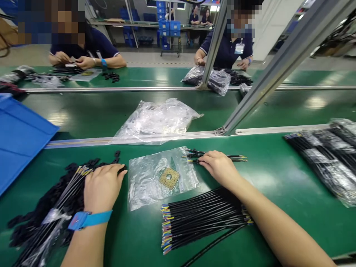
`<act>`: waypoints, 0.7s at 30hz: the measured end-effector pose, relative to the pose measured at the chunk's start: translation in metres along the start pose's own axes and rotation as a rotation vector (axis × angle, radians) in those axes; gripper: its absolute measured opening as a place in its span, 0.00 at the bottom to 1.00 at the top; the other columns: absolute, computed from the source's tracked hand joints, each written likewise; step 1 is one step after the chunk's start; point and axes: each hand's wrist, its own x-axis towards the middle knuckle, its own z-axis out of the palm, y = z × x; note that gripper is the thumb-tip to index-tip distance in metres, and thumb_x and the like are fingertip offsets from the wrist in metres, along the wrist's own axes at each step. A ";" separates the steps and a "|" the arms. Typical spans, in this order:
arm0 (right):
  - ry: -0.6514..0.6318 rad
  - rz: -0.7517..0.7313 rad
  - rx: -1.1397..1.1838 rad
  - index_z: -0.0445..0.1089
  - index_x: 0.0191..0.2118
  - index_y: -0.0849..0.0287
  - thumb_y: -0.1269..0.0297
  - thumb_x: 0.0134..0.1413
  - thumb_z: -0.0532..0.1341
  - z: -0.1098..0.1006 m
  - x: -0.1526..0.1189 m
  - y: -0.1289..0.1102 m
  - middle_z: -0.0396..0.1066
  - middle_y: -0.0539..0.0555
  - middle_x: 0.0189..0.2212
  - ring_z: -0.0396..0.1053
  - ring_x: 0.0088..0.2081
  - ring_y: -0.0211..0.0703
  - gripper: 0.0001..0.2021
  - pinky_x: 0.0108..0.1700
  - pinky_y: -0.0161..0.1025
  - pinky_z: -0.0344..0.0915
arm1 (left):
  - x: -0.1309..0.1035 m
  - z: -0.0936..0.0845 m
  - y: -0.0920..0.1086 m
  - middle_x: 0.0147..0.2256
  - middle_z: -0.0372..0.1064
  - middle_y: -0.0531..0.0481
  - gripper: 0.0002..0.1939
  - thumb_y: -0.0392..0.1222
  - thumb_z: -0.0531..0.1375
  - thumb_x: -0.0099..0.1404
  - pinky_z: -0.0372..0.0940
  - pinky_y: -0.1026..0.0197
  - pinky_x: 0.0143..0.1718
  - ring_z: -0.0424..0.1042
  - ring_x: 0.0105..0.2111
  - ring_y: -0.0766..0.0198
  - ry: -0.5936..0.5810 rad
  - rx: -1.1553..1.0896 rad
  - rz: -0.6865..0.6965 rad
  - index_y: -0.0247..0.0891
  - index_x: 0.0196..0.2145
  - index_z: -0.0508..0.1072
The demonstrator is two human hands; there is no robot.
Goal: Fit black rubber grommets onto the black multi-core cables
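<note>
My left hand [103,185], with a blue wrist strap, is closed at the right edge of a pile of small black plastic parts [52,198]. One dark part [121,170] shows between its thumb and fingertips. My right hand [219,167] pinches a short black cable [197,161] with coloured wire ends, lying beside a few similar cables [233,156] that carry black pieces. Between my hands lies a clear plastic bag [147,181] with a square, tan, holed pad [169,178] on it. A row of black cables [200,217] with stripped, coloured ends lies below my right forearm.
A bundle of black cables [62,202] partly in plastic lies over the pile. Wrapped cable bundles [328,159] are at right, a blue bin [22,137] at left. A crumpled plastic bag [161,118] rests near a slanted metal post [261,81]. Two co-workers sit opposite.
</note>
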 end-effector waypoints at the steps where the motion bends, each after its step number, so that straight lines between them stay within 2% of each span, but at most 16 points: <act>1: -0.002 0.017 -0.008 0.80 0.44 0.57 0.66 0.70 0.61 0.001 0.001 0.000 0.79 0.57 0.39 0.76 0.41 0.49 0.09 0.46 0.45 0.72 | 0.001 0.001 -0.001 0.41 0.82 0.36 0.16 0.45 0.54 0.72 0.65 0.46 0.45 0.77 0.43 0.41 0.002 -0.002 0.020 0.37 0.42 0.80; 4: -0.004 0.058 -0.001 0.78 0.50 0.58 0.68 0.69 0.63 -0.001 0.004 -0.003 0.78 0.57 0.41 0.76 0.43 0.47 0.09 0.47 0.42 0.72 | 0.001 0.000 -0.005 0.32 0.80 0.45 0.12 0.45 0.55 0.72 0.65 0.50 0.37 0.77 0.35 0.47 0.003 -0.024 0.031 0.43 0.36 0.77; 7: -0.029 0.039 0.040 0.77 0.52 0.58 0.69 0.67 0.65 -0.013 0.001 -0.012 0.78 0.56 0.43 0.76 0.45 0.45 0.10 0.50 0.41 0.71 | -0.003 -0.001 -0.007 0.32 0.79 0.52 0.10 0.46 0.55 0.71 0.64 0.55 0.32 0.76 0.30 0.53 -0.006 -0.092 -0.018 0.45 0.36 0.76; 11: -0.255 -0.142 0.216 0.80 0.44 0.56 0.64 0.65 0.69 -0.033 -0.011 -0.036 0.79 0.52 0.38 0.76 0.42 0.43 0.05 0.48 0.42 0.66 | -0.009 -0.001 -0.007 0.35 0.81 0.46 0.13 0.47 0.56 0.71 0.65 0.55 0.31 0.77 0.30 0.51 -0.059 -0.114 0.034 0.42 0.35 0.79; 14: -0.403 -0.215 0.268 0.80 0.41 0.55 0.65 0.63 0.70 -0.037 -0.017 -0.052 0.79 0.50 0.35 0.75 0.39 0.42 0.03 0.47 0.42 0.63 | -0.010 -0.001 -0.006 0.36 0.81 0.40 0.15 0.45 0.55 0.71 0.67 0.51 0.31 0.78 0.31 0.47 -0.064 -0.105 0.038 0.40 0.39 0.82; 17: -0.477 -0.246 0.251 0.79 0.39 0.56 0.67 0.61 0.71 -0.032 -0.020 -0.062 0.77 0.49 0.33 0.75 0.38 0.43 0.01 0.45 0.42 0.62 | -0.010 -0.002 -0.003 0.40 0.81 0.37 0.18 0.42 0.53 0.71 0.68 0.49 0.36 0.79 0.37 0.44 -0.053 -0.108 0.086 0.39 0.47 0.82; 19: -0.492 -0.251 0.261 0.78 0.37 0.57 0.69 0.62 0.70 -0.029 -0.020 -0.065 0.77 0.50 0.33 0.74 0.38 0.43 0.02 0.45 0.41 0.62 | -0.010 -0.005 0.001 0.42 0.81 0.37 0.19 0.42 0.52 0.71 0.68 0.49 0.38 0.79 0.38 0.44 -0.053 -0.096 0.076 0.39 0.47 0.82; 21: -0.482 -0.237 0.294 0.75 0.37 0.58 0.71 0.63 0.68 -0.028 -0.020 -0.066 0.76 0.50 0.35 0.73 0.38 0.42 0.03 0.44 0.40 0.63 | -0.010 -0.009 0.007 0.43 0.80 0.38 0.18 0.43 0.52 0.72 0.66 0.49 0.37 0.78 0.37 0.45 -0.031 -0.111 0.010 0.41 0.45 0.83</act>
